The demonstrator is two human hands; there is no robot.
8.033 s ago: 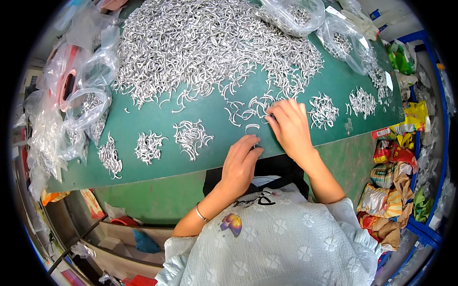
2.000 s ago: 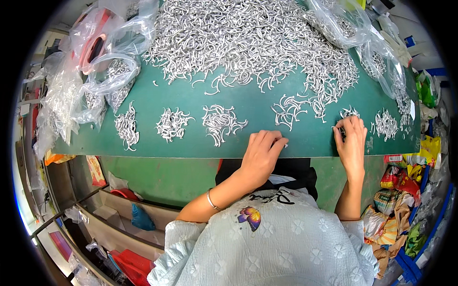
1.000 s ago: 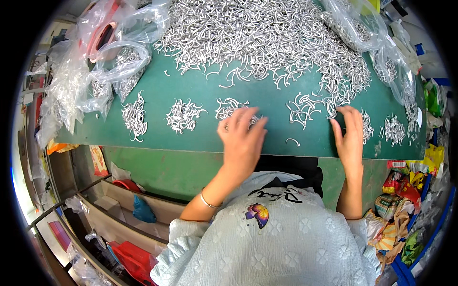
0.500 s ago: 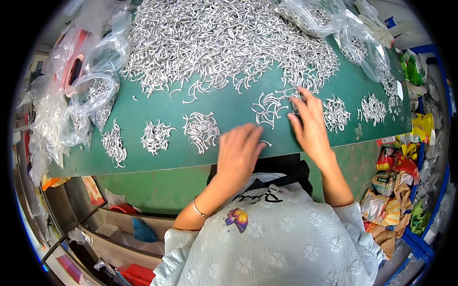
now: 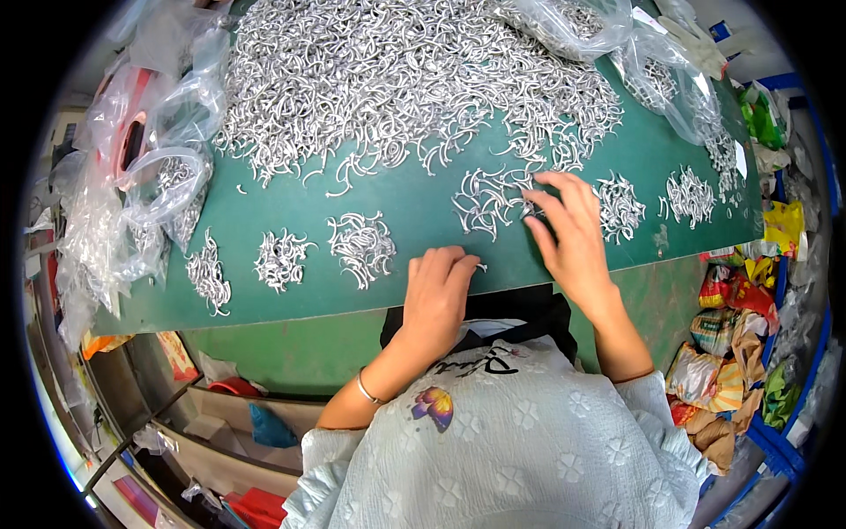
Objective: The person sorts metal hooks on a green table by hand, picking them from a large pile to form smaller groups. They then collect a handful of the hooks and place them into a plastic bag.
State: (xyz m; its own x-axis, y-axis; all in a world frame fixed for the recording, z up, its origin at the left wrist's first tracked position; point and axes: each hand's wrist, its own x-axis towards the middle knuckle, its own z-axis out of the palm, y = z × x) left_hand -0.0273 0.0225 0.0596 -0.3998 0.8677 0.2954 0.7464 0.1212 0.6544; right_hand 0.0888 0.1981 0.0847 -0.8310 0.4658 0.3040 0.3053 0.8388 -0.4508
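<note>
My left hand (image 5: 438,286) rests at the near edge of the green table, fingers curled and close together. What they hold, if anything, is hidden. The end of a small curved silver metal piece (image 5: 482,267) shows right beside its thumb. My right hand (image 5: 571,227) reaches the right side of a loose little pile (image 5: 490,204) of the same curved pieces. Its thumb and fingers are apart, the fingertips touching the pile's edge. Left of my left hand lies a denser small pile (image 5: 362,249), and another pile (image 5: 620,208) sits just right of my right hand.
A large heap of curved metal pieces (image 5: 379,79) covers the far part of the green table (image 5: 291,194). More small piles (image 5: 283,260) line the near side. Clear plastic bags (image 5: 172,176) crowd the left end, and a filled bag (image 5: 656,79) lies at the far right.
My left hand has drawn slightly nearer the table edge, covering more of the single piece by its thumb. My right hand's fingers have moved a little left and curled at the loose pile.
</note>
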